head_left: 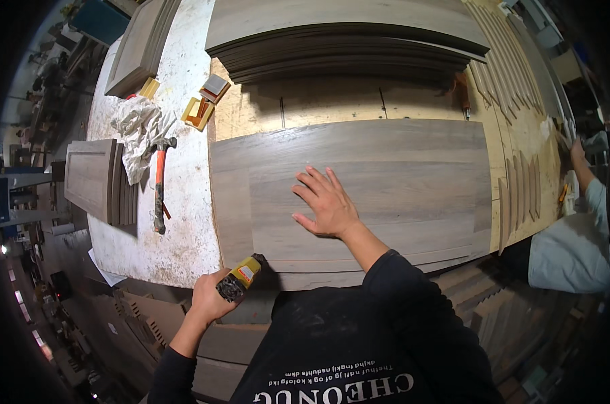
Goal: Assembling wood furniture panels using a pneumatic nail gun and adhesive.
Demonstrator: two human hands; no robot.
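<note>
A wide grey-brown wood-grain panel (399, 195) lies flat across the bench in front of me. My right hand (328, 205) rests palm down near its middle, fingers spread, holding nothing. At the panel's near left corner, my left hand (210, 296) is closed round a yellow-and-black tool that looks like a nail gun (241, 277). The grip is hidden beneath the tool's body, and its narrow end points toward the panel's near edge. Whether that end touches the panel I cannot tell.
Beyond the panel stands a stack of similar panels (345, 50). On the left are a hammer (160, 182), a crumpled white cloth (140, 128), small yellow boxes (198, 113) and framed doors (92, 176). Thin wooden strips (520, 192) lie right, near another person's arm (583, 165).
</note>
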